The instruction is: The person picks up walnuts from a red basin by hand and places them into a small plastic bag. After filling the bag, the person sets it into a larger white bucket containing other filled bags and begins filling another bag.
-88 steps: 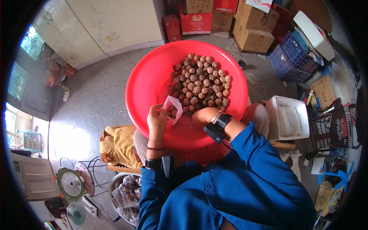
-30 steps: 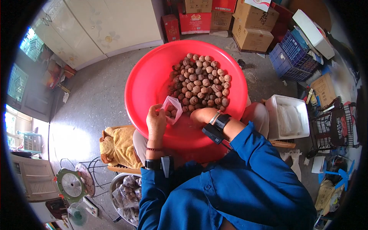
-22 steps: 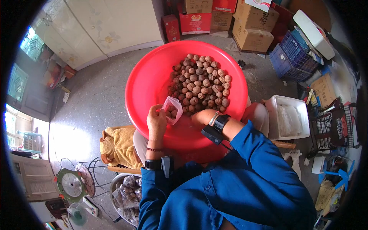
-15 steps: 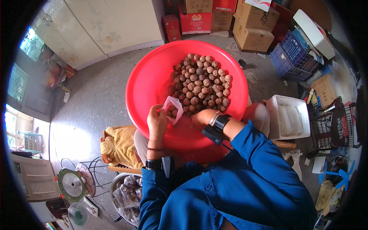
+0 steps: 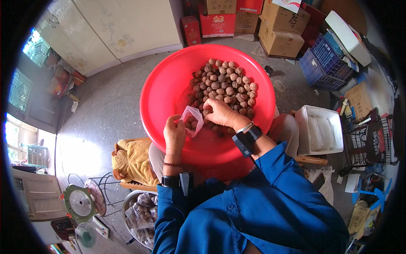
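A large red basin (image 5: 158,91) holds a heap of brown walnuts (image 5: 228,82) on its right side. My left hand (image 5: 173,132) grips the edge of a clear plastic bag (image 5: 192,120), which stands open with several walnuts inside. My right hand (image 5: 222,113) is over the near left part of the heap, just right of the bag's mouth. Its fingers are bent down together among the walnuts, and what they hold, if anything, is hidden.
A white foam box (image 5: 320,129) with plastic bags stands right of the basin. Left are a yellow cloth (image 5: 131,163) and a tub of bagged walnuts (image 5: 141,216). Cardboard boxes (image 5: 281,36) and blue crates (image 5: 323,63) stand at the back right.
My right hand has moved up and left, from the basin's near side onto the walnuts beside the bag. My left hand still holds the bag in nearly the same place.
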`<state>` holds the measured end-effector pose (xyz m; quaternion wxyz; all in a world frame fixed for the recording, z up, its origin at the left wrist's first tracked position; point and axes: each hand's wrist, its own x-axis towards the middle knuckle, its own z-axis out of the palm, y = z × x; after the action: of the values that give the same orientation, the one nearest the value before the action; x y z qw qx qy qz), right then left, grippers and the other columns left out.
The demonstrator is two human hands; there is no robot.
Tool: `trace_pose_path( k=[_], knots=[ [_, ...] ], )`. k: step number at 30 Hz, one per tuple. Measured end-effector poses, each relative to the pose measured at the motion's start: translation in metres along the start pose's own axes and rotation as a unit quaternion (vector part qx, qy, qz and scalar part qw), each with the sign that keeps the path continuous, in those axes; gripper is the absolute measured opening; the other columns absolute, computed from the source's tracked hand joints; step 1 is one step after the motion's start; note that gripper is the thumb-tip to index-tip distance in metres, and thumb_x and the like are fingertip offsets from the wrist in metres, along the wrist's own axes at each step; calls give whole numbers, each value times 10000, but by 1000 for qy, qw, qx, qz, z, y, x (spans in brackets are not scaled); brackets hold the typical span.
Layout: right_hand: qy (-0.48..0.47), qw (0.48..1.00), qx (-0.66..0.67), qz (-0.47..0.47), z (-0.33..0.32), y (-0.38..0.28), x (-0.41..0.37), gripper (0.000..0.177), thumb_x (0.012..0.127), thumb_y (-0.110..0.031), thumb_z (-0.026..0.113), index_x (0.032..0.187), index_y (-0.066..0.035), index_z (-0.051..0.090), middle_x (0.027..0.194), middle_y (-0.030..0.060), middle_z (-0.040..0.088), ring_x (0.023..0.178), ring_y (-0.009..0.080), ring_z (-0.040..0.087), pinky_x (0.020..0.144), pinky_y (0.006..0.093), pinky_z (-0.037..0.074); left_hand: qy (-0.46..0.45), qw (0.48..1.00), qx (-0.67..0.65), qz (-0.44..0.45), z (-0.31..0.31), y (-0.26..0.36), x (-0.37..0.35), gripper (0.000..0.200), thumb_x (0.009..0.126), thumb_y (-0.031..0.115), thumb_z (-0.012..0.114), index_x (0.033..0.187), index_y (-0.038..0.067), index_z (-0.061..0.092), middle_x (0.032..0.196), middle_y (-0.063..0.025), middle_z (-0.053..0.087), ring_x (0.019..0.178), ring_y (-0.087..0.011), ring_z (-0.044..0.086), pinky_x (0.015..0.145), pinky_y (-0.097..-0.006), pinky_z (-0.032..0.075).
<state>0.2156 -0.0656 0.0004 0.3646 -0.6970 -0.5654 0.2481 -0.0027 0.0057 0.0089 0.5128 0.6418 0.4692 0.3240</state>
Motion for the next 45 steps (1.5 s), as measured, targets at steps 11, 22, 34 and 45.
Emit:
trace_pose_path(
  k=[11, 22, 34, 45],
  knots=[
    [99, 990, 96, -37, -2, -10, 5, 170, 894, -121, 739, 1013, -16, 678, 920, 142, 720, 858, 288, 708, 783, 389, 569, -14, 1000, -18, -11, 0, 10, -5, 231, 977, 76, 573, 1170, -27, 646, 767, -117, 700, 597, -168, 675, 543, -310, 537],
    [85, 973, 215, 10, -16, -24, -1, 243, 867, -218, 794, 982, -23, 705, 903, 70, 741, 851, 155, 684, 807, 329, 559, 10, 998, 55, 37, 1, -27, 14, 252, 962, 107, 606, 1187, 6, 662, 766, -110, 700, 596, -174, 637, 545, -322, 510],
    [61, 942, 327, -42, -20, -42, -9, 272, 903, -207, 807, 1072, -25, 694, 1000, 72, 752, 966, 153, 705, 896, 304, 565, 4, 997, 78, 22, 3, -2, 2, 248, 952, 103, 604, 1166, 2, 680, 848, -147, 739, 724, -206, 713, 648, -348, 569],
    [0, 997, -28, 69, -20, -2, -6, 239, 859, -270, 760, 922, -40, 743, 932, 195, 743, 875, 339, 735, 795, 440, 582, -6, 999, 31, 17, 3, -21, 7, 300, 957, 127, 596, 1231, 18, 650, 756, -85, 663, 506, -140, 568, 440, -301, 453]
  ],
)
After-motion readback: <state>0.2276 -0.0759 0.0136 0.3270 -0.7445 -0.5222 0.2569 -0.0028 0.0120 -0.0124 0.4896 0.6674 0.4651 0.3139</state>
